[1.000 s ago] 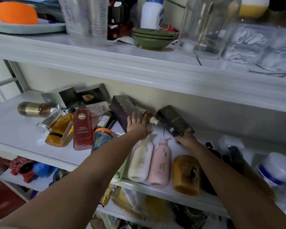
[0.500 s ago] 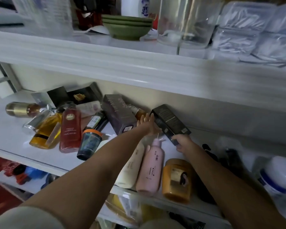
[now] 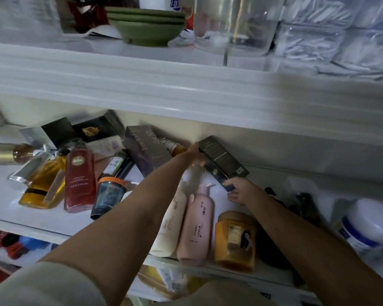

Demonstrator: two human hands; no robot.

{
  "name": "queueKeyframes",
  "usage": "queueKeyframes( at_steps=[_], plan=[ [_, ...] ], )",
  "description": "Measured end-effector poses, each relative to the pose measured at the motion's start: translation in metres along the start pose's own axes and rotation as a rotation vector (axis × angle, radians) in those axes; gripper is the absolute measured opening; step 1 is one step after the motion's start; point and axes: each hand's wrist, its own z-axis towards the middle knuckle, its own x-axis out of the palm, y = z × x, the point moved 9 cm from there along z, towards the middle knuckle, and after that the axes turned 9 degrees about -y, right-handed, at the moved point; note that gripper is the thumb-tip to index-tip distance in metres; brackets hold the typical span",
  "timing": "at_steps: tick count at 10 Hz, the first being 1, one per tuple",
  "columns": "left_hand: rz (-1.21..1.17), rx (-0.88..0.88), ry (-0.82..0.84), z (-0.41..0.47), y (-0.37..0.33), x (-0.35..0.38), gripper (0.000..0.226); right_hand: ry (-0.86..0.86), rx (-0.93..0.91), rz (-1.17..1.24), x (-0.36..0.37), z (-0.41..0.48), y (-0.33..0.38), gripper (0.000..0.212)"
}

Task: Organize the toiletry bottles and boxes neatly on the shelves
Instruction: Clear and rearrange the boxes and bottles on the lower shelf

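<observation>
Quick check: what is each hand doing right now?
Left hand: against the upper side of the black box; grip cannot be told.
Right hand: holding the black box's lower end.

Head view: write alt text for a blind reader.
The right hand grips the lower end of a black box at the back of a white shelf; the left hand touches its upper side. A pink bottle lies nearby.

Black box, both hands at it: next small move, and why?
Probably tip the black box upright against the back wall. It sits tilted; the right hand grips its lower end, the left hand touches its upper side, and the pink bottle lies flat just in front, crowding the spot.
</observation>
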Motion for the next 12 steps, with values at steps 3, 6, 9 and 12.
queueKeyframes(
  at_steps=[3,6,9,12],
  plan=[
    [-0.041,-0.019,-0.045,-0.008,0.005,0.006,0.038,-0.082,0.072,-0.036,-0.002,-0.004,-0.006,0.024],
    [-0.161,-0.063,-0.097,0.011,0.009,-0.009,0.037,-0.116,0.097,-0.025,-0.008,-0.020,-0.013,0.007],
    [-0.156,-0.100,-0.116,-0.012,0.013,-0.008,0.038,-0.212,-0.154,-0.426,-0.028,-0.034,0.008,0.017],
    [-0.412,0.005,-0.111,-0.047,0.002,-0.017,0.059,-0.314,-0.425,-0.860,-0.051,-0.063,0.049,0.030]
  ],
)
